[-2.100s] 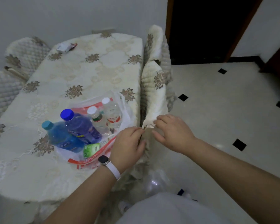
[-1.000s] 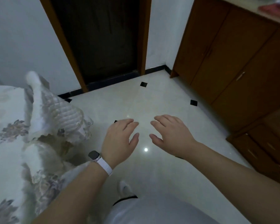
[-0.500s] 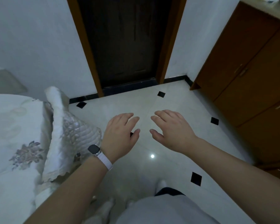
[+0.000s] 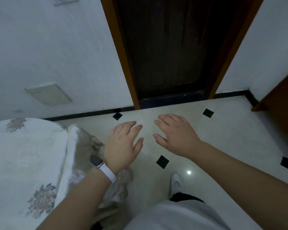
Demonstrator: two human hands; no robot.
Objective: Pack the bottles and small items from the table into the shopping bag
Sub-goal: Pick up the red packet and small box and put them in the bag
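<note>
A pale, glossy tiled floor (image 4: 223, 138) with small black diamond insets fills the middle and right of the view. It runs up to a white wall (image 4: 56, 47) edged by a black skirting (image 4: 83, 113). A dark door (image 4: 170, 47) stands straight ahead in a brown wooden frame (image 4: 121, 55). The table (image 4: 23, 155), under a cream cloth with floral motifs, takes up the lower left corner. Only this corner of it shows, and the bottles and the shopping bag lie outside the view. A brown wooden cabinet (image 4: 284, 100) cuts in at the right edge. A chair with a quilted cover (image 4: 71, 155) stands against the table's edge, between the table and the open floor.

Both bare forearms reach forward over the tiles. The left hand (image 4: 121, 146) and the right hand (image 4: 178, 135) hover palm down, near each other but apart, with fingers loosely spread and holding nothing. A flat cream panel (image 4: 48, 94) sits low on the wall. A white shoe (image 4: 175, 181) shows below the hands, and a dark watch (image 4: 96, 161) on a white band sits on the left wrist. A bright glint (image 4: 189, 172) lies on the tile beside the shoe.
</note>
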